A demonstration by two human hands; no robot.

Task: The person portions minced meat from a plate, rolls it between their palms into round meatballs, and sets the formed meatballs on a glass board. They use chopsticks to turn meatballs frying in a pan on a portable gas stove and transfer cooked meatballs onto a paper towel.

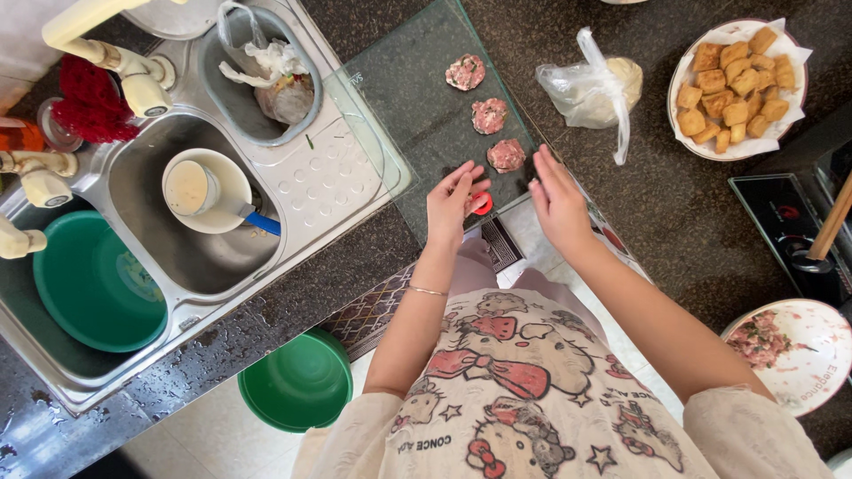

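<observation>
Three flat pink minced-meat patties (489, 115) lie in a row on a glass cutting board (417, 89) on the dark counter. My left hand (454, 202) is at the board's near edge, fingers curled around a small meat piece next to a red round thing (482, 205), partly hidden. My right hand (556, 197) hovers beside it with fingers together, holding nothing I can see.
A plate of fried tofu cubes (737, 87) and a plastic bag with dough (599, 84) sit to the right. A plate of minced meat (785, 350) is near right. Sink (169, 257) with green basin (93, 284) and cup at left; green bucket (297, 383) on floor.
</observation>
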